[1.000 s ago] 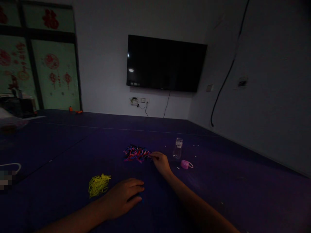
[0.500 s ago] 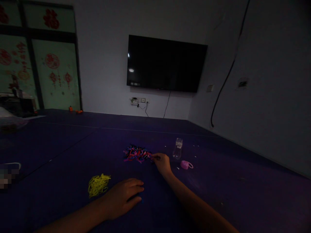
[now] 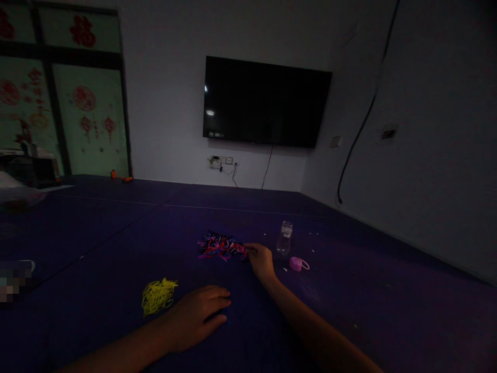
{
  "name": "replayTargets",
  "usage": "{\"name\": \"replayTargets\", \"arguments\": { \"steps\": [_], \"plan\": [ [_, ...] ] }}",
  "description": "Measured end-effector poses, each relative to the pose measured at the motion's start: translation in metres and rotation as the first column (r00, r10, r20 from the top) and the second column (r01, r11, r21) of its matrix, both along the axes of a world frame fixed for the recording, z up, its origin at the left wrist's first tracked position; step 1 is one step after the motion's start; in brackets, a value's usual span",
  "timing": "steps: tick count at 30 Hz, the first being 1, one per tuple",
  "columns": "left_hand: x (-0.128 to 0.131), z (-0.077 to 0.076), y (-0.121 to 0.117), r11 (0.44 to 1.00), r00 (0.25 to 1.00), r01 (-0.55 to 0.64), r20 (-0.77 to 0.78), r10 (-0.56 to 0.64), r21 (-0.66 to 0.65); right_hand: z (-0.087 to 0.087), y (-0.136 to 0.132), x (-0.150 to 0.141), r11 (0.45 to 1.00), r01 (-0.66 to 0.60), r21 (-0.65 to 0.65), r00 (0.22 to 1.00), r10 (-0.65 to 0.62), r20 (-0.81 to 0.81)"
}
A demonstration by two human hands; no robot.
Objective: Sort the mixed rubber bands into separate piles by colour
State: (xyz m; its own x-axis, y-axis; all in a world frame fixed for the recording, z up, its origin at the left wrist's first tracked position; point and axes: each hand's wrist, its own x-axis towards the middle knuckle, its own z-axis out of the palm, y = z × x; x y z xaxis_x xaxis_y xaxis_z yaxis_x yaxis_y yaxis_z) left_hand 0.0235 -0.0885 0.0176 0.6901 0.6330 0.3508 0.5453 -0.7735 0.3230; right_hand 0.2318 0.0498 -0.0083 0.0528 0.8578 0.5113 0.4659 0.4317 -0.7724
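Note:
A loose pile of mixed pink, red, blue and black elastic bands (image 3: 217,245) lies on the purple surface. At its right edge is my right hand (image 3: 262,260), fingers pinched together against the bands; what is between the fingertips is too small to make out. Closer to me, my left hand (image 3: 204,313) rests low with fingers stretched and thumb apart. A bit of blue, perhaps bands, shows dimly by its thumb. Left of that hand sits a heap of yellow elastic bands (image 3: 158,297).
Right of my right hand stand a clear bottle (image 3: 284,239) and a pink cap with a loop (image 3: 295,264). Small white scraps (image 3: 285,269) lie around them. A clear plastic bag (image 3: 19,197) is at the far left. A television (image 3: 266,101) hangs on the wall ahead.
My right hand has shifted very slightly to the right at the pile's edge. The left hand and both heaps look the same.

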Motion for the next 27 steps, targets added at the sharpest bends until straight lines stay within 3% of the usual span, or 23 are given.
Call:
{"name": "replayTargets", "arguments": {
  "steps": [9, 16, 22, 27],
  "plan": [
    [0.000, 0.001, 0.000, 1.000, 1.000, -0.008, 0.000, 0.008, -0.017, 0.001, 0.000, 0.004, 0.999, 0.038, -0.022, 0.999, -0.038, -0.002],
    [-0.001, -0.002, 0.001, 1.000, 1.000, -0.004, 0.025, 0.004, 0.004, 0.007, -0.006, 0.014, 0.995, -0.077, -0.060, 0.968, 0.089, 0.234],
    [0.000, 0.002, 0.000, 1.000, 1.000, 0.008, -0.003, -0.008, -0.002, 0.026, -0.009, 0.019, 0.990, -0.003, -0.142, 0.909, 0.062, 0.411],
    [0.000, 0.001, 0.000, 1.000, 1.000, 0.014, -0.004, -0.014, 0.009, 0.027, -0.008, 0.020, 0.977, 0.087, -0.196, 0.855, 0.028, 0.518]
  ]
}}
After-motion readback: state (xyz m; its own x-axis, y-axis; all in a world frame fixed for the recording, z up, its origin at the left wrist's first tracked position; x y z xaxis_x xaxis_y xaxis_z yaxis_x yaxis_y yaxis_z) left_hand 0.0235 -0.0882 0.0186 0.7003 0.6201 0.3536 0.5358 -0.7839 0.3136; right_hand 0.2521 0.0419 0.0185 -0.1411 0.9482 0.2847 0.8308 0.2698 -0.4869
